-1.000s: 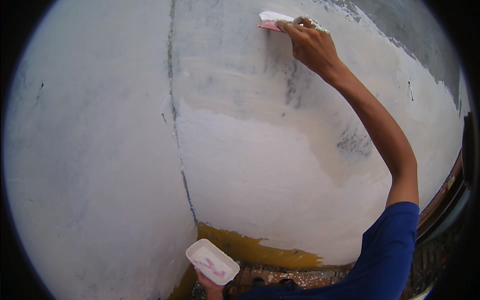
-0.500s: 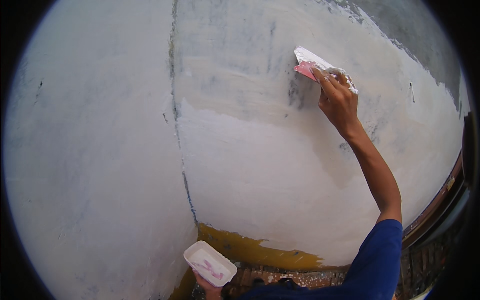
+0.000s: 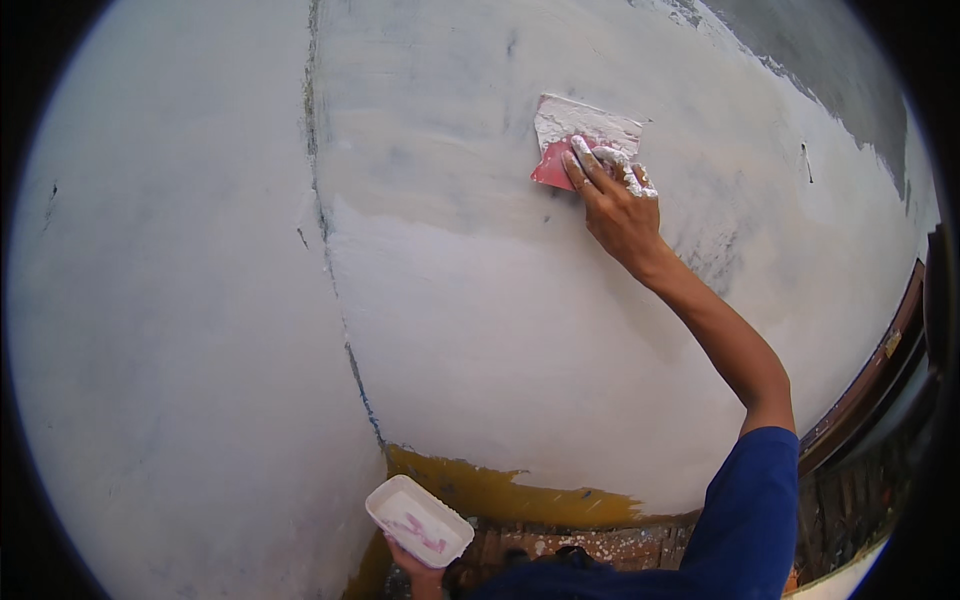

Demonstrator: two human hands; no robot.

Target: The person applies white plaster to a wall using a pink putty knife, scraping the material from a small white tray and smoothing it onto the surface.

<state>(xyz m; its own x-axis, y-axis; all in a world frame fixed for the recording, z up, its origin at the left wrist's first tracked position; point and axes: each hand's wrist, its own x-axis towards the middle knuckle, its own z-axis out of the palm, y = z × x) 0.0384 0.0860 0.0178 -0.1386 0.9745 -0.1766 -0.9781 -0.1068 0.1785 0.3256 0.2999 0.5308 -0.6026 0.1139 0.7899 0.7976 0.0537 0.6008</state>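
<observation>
My right hand [image 3: 622, 205] is closed on a pink putty scraper [image 3: 554, 165], fingers pressed on its face. White putty covers the scraper's upper part and clings to my fingers. The blade lies against the whitish wall [image 3: 470, 330], right of the corner crack. Low in the view, my left hand [image 3: 412, 566] holds a white rectangular tub [image 3: 420, 518] from beneath and the side. Pink and white smears show on the tub's inside; part of that hand is hidden under it.
A dark cracked corner line [image 3: 323, 225] runs down between two wall faces. Bare grey wall [image 3: 835, 70] shows at upper right, a mustard-yellow band [image 3: 500, 488] at the wall's foot. A brown frame [image 3: 870, 370] stands at right. The brick-like floor [image 3: 600, 545] is spattered white.
My right hand has moved the scraper left and slightly down across the wall, and its putty-covered face now shows more broadly. The left hand keeps the tub in nearly the same place.
</observation>
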